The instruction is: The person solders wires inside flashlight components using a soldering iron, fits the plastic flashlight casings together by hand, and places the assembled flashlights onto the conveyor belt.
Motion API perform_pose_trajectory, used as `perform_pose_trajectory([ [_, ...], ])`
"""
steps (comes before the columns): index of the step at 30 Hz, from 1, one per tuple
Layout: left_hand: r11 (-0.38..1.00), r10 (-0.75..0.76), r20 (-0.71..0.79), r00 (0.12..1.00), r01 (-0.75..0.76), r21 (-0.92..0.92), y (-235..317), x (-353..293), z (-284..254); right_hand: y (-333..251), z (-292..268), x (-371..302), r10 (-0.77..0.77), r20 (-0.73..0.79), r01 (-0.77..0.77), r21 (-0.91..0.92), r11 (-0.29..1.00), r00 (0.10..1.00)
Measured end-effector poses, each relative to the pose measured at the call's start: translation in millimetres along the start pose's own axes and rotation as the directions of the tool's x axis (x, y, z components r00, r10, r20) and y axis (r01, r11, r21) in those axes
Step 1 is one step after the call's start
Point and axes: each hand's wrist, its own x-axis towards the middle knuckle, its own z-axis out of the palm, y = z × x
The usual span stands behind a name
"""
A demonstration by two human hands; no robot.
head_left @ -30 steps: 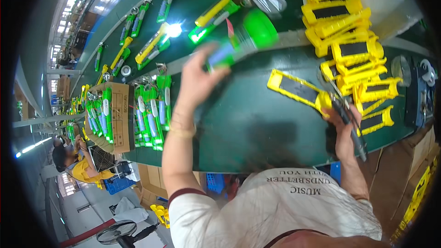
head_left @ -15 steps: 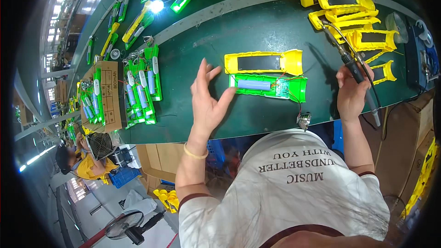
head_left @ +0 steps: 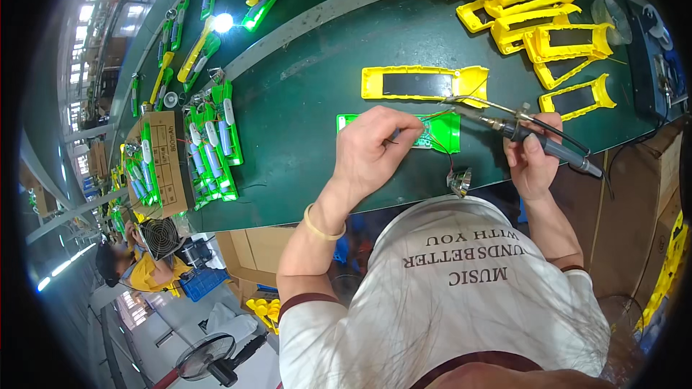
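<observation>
All closed, your left fingers (head_left: pixel 404 124) apparently steadied wire (head_left: pixel 436 113) at their tips while your right fingers (head_left: pixel 551 122) gripped the soldering iron (head_left: pixel 573 158).

Nearest the two hands (head_left: pixel 375 145) (head_left: pixel 533 162) are one soldering iron (head_left: pixel 555 148), one green casing (head_left: pixel 450 134) and one reflector (head_left: pixel 459 182).

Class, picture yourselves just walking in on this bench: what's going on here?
At a green workbench, a person's right hand holds a soldering-type tool pointed leftward. The left hand is over an open green casing; whether it grips a wire is unclear. A yellow casing lies just beyond, and a silver reflector sits nearer the person. More yellow casings are piled to the right.
</observation>
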Motion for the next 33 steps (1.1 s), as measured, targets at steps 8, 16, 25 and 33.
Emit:
perform_pose_trajectory([
  [8,0.968,0.126,0.012,0.992,-0.125,0.217,0.0,-4.5,-4.3,1.4,-3.5,-3.8,0.06,0.129,-0.045,-0.117,0.992,0.99],
  [16,0.939,0.225,0.01,0.974,-0.22,0.264,-9.1,-7.5,-3.7,9.6,-9.2,-6.6,0.049,0.182,0.003,-0.274,0.962,0.982],
  [25,0.954,0.201,-0.045,0.978,-0.186,0.235,-10.3,-8.6,1.4,6.3,-4.1,-4.6,0.129,0.211,-0.06,-0.307,0.95,0.969],
  [33,0.956,0.205,-0.013,0.979,-0.197,0.219,-7.2,-6.7,-1.9,7.7,-7.6,-3.2,0.112,0.204,-0.032,-0.359,0.933,0.973],
])
